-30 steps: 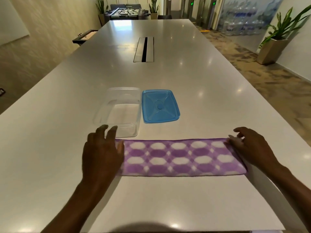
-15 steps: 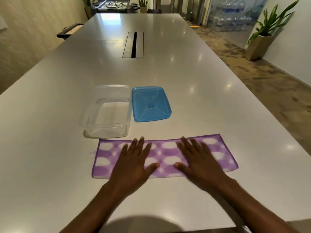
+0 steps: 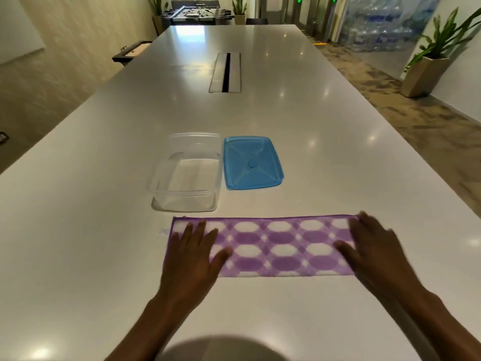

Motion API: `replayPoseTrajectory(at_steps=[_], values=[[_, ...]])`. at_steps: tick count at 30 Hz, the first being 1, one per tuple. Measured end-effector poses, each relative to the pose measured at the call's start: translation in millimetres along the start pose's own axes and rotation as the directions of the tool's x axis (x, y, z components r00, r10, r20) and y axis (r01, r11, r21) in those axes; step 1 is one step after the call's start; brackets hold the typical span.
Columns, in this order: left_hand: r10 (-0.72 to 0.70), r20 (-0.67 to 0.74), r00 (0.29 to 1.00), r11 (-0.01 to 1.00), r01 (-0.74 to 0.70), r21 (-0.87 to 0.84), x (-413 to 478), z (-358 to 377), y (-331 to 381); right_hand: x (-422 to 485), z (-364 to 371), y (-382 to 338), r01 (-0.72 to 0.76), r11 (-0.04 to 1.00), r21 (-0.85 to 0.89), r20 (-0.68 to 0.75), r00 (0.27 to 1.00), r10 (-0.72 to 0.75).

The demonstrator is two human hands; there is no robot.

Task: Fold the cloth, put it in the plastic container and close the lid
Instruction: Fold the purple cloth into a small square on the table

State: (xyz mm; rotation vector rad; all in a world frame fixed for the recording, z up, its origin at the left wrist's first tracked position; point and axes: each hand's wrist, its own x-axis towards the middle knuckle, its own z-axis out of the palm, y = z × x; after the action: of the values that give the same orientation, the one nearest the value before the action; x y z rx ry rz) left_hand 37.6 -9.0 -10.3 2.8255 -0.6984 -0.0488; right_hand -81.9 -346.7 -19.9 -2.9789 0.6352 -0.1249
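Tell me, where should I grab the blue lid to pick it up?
Probably by its rim. The blue lid lies flat on the table, so there is nothing tall to pinch. Come from its right edge, which is free; the clear container sits close along its left side. Slip fingertips under that raised rim and put a thumb on top.

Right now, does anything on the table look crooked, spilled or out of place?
Nothing stands out. The cloth lies flat as a long strip with both hands pressed open on its ends. The clear container sits upright and empty, its blue lid flat beside it. No spills.
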Motion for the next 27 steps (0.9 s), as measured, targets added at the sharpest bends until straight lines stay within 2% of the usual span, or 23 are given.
replayPoseTrajectory(at_steps=[2, 4, 6, 8, 13, 17, 19, 21, 24, 26, 27], values=[[0.025, -0.206, 0.978, 0.996, -0.042, -0.078, 2.6, -7.8, 3.9, -7.8, -4.8, 5.7, -0.084, 0.991, 0.102, -0.145, 0.984, 0.098], [0.015, -0.353, 0.936, 0.983, -0.078, -0.165, 8.0, -12.0, 6.0, -16.9, -10.7, 17.7, -0.245, 0.943, 0.223, -0.135, 0.951, 0.279], [-0.064, -0.319, 0.946, 0.959, -0.031, -0.282, 11.4, -14.1, 4.6, -21.0, -12.3, 29.9, -0.364, 0.907, 0.214, -0.013, 0.927, 0.375], [-0.106, -0.231, 0.967, 0.947, 0.027, -0.321, 12.8, -8.6, -1.4, -21.2, -9.6, 37.2, -0.439, 0.879, 0.189, 0.101, 0.899, 0.427], [-0.013, -0.144, 0.989, 0.979, -0.016, -0.202, 3.3, 6.1, -2.9, -15.3, -11.1, 33.4, -0.476, 0.854, 0.212, 0.216, 0.875, 0.434], [0.031, -0.135, 0.99, 0.987, -0.052, -0.155, -3.4, 11.8, 6.7, -9.8, -27.0, 30.1, -0.513, 0.808, 0.288, 0.232, 0.856, 0.461], [0.034, -0.113, 0.993, 0.983, -0.053, -0.177, -6.1, 12.1, 11.9, -4.3, -6.2, 58.1, -0.52, 0.816, 0.253, 0.251, 0.849, 0.464], [0.005, -0.104, 0.995, 0.985, -0.023, -0.171, -7.8, 11.6, 13.6, 8.3, 39.5, 122.5, -0.535, 0.78, 0.325, 0.328, 0.837, 0.438], [-0.064, -0.054, 0.997, 0.994, 0.058, -0.093, -6.2, 9.4, 10.5, 12.1, 49.9, 153.9, -0.434, 0.747, 0.503, 0.184, 0.899, 0.398], [-0.105, -0.003, 0.994, 0.993, 0.105, -0.057, -5.6, 10.5, 5.3, 8.5, 13.4, 109.0, -0.385, 0.692, 0.611, 0.113, 0.907, 0.405], [-0.111, 0.009, 0.994, 0.993, 0.111, -0.048, -5.4, 11.5, 3.7, 0.8, -21.0, 62.2, -0.352, 0.666, 0.657, 0.076, 0.911, 0.406]])
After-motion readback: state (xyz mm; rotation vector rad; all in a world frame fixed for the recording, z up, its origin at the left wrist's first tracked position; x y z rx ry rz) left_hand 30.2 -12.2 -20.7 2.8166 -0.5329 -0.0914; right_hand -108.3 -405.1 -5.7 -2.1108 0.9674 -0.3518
